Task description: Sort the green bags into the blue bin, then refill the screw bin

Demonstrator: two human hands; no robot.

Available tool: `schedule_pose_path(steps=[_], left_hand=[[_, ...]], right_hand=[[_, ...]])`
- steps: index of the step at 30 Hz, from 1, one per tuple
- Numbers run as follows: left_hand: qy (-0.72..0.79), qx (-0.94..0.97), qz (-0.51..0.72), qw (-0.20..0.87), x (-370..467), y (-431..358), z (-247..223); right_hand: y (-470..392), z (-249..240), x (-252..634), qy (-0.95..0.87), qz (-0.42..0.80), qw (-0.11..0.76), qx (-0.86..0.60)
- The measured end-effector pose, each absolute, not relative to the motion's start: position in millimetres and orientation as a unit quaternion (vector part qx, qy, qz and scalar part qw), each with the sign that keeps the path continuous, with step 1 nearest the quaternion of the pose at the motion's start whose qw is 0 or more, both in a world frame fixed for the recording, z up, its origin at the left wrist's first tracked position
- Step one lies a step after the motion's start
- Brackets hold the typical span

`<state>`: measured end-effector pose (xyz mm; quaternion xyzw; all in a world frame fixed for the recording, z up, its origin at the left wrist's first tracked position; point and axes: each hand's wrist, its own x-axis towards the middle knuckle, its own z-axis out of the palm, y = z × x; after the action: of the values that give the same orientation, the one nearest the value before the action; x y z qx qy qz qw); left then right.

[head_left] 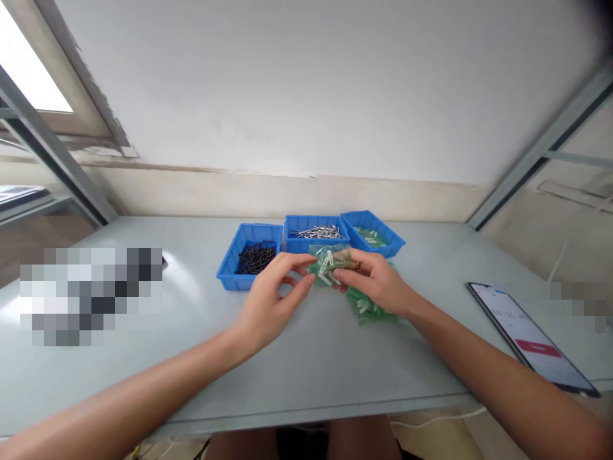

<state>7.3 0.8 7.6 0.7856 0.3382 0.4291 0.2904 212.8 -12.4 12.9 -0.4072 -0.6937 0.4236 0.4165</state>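
Note:
In front of the blue bins, my right hand [376, 281] grips a small clear green-tinted plastic bag [316, 271] between thumb and fingers. Several short white rod-shaped pieces [328, 260] show inside it. My left hand [275, 291] is at the bag's left edge, thumb and index finger closed on it. Under my right hand, more green plastic bags [366, 310] with similar pale pieces lie on the table, partly hidden by the hand and wrist.
Blue bins stand along the back: one with black screws [227, 271], one with silver pin-like metal pieces [318, 232], one with green bags [393, 246]. A phone [531, 338] lies on the grey table [306, 377] at right. A blurred-out object [90, 297] sits at left.

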Motion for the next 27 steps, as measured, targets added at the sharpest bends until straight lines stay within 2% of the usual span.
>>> schedule_pose_path(steps=[12,20,27], left_hand=[[0.32,0.787,0.419,0.32,8.0,1.2,8.7],[0.339,0.762,0.44,0.332,6.2,3.6,6.9],[0.332,0.725,0.451,0.401,7.9,1.0,9.3]], right_hand=[[-15.1,12.1,211.2,-0.709,0.451,0.375,-0.393],[-17.1,7.8,211.6,-0.699,0.399,0.451,-0.385],[-16.4,11.6,211.8,-0.771,0.296,0.404,-0.394]])
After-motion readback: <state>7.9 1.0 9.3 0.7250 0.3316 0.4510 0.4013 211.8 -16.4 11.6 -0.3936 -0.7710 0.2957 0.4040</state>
